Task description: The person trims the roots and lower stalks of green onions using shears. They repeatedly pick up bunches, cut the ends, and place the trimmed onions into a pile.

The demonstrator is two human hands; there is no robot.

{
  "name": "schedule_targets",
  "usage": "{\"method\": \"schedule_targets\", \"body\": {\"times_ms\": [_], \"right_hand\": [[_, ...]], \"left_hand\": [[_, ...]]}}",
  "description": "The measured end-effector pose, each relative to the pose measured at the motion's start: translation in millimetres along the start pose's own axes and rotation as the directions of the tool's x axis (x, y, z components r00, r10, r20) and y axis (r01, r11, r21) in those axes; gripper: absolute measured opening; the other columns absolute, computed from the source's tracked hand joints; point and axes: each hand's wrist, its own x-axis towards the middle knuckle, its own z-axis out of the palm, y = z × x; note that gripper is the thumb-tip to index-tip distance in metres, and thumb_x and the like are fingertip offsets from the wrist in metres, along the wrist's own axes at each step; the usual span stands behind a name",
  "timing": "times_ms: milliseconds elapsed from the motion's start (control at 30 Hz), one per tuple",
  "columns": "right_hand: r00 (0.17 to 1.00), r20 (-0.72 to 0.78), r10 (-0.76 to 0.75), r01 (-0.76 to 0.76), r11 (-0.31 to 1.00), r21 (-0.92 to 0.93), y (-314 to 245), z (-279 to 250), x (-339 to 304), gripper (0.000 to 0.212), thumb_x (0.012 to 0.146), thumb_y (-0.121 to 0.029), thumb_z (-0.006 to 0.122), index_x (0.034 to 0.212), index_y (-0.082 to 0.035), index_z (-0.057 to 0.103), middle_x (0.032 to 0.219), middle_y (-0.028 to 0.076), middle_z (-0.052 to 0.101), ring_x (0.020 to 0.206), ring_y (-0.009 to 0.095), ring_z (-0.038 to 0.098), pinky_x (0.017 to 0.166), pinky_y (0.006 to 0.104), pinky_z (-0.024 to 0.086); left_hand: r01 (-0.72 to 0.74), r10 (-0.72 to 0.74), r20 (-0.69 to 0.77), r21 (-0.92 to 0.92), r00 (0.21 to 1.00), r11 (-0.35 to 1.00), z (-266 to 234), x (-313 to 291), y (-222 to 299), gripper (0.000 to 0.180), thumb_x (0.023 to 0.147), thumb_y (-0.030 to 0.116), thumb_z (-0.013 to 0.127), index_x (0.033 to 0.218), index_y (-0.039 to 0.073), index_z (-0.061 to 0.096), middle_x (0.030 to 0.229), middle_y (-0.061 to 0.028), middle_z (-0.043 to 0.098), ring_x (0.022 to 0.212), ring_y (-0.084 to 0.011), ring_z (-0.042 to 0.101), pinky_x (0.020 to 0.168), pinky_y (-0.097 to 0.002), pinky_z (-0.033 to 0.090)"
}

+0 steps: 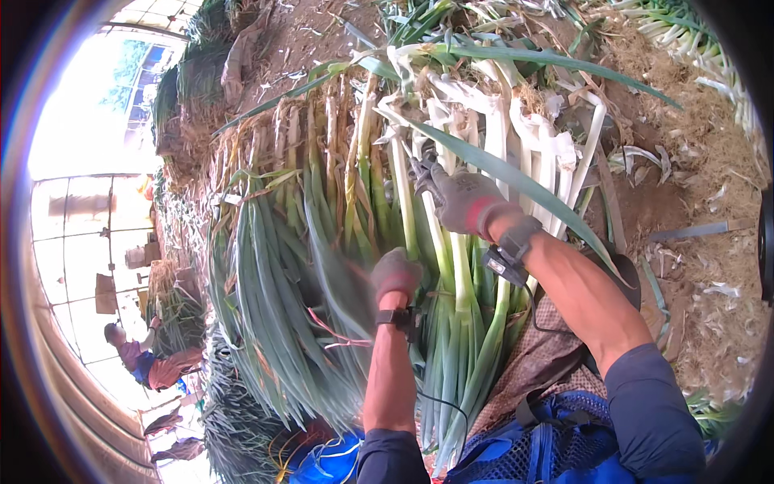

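My right hand (466,200), in a grey glove with a red cuff, has its fingers closed around the pale stalk of a large green onion (435,234). My left hand (395,276), gloved the same way, is closed lower down among the green leaves. Its fingertips are turned away, so what it holds cannot be made out. Peeled white stalks (556,161) lie to the right of my right hand. Left of my hands spreads a heap of unpeeled green onions (266,242) with brown, dry outer skins near the roots. Some leaves beside my left hand are blurred.
A pink tie (339,335) lies on the leaves. Peelings and dry roots (701,323) litter the ground at right, near a flat metal strip (689,231). More onions (685,40) are stacked at the far right. Another person (145,355) works at far left by a bundle.
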Motion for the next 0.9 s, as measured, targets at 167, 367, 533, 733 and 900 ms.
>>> {"method": "schedule_targets", "body": {"times_ms": [167,367,533,733,900], "right_hand": [[0.991,-0.124,-0.055,0.061,0.997,0.042,1.0,8.2,-2.4,0.071,0.084,-0.013,0.063,0.152,0.001,0.049,0.124,0.03,0.068,0.114,0.043,0.071,0.1,0.0502,0.056],[0.988,-0.148,-0.041,0.045,0.999,0.028,1.2,6.5,-5.9,0.071,0.084,-0.013,0.063,0.152,0.001,0.049,0.121,0.03,0.069,0.114,0.042,0.071,0.1,0.0498,0.056],[0.999,-0.036,0.028,-0.027,1.0,0.011,1.0,-3.3,-15.9,0.076,0.093,-0.024,0.058,0.165,-0.007,0.036,0.135,0.027,0.066,0.124,0.039,0.067,0.109,0.0463,0.05],[1.0,-0.022,0.022,-0.022,1.0,-0.003,10.7,-4.6,-36.0,0.074,0.096,-0.028,0.06,0.164,-0.009,0.036,0.131,0.028,0.067,0.117,0.041,0.069,0.101,0.048,0.053],[0.993,-0.068,-0.091,0.092,0.996,0.007,9.9,12.0,-75.3,0.075,0.093,-0.03,0.069,0.16,-0.012,0.04,0.115,0.026,0.069,0.098,0.045,0.071,0.088,0.0524,0.056]], "left_hand": [[-0.001,0.001,-0.026,-0.001,1.0,1.0,6.1,-2.8,-1.2,0.03,0.087,0.031,0.069,0.104,0.008,0.076,0.114,-0.0202,0.076,0.108,-0.0414,0.072,0.092,-0.0478,0.057],[-0.018,0.018,-0.007,0.01,1.0,1.0,7.2,-5.8,-2.3,0.03,0.087,0.03,0.068,0.104,0.007,0.076,0.111,-0.0212,0.076,0.106,-0.0415,0.072,0.092,-0.0477,0.057],[-0.039,0.039,-0.001,0.022,0.999,0.999,6.5,-13.3,0.9,0.029,0.087,0.029,0.067,0.102,0.006,0.077,0.108,-0.0225,0.077,0.104,-0.0423,0.073,0.091,-0.0483,0.057],[-0.055,0.055,-0.003,0.036,0.998,0.998,2.5,-21.5,4.7,0.029,0.086,0.028,0.067,0.104,0.007,0.077,0.107,-0.023,0.077,0.103,-0.0419,0.073,0.089,-0.0485,0.058],[-0.095,0.095,0.009,0.028,0.995,0.995,3.9,-32.3,11.6,0.028,0.085,0.028,0.068,0.102,0.007,0.076,0.106,-0.0218,0.077,0.1,-0.0405,0.074,0.087,-0.0479,0.058]]}}
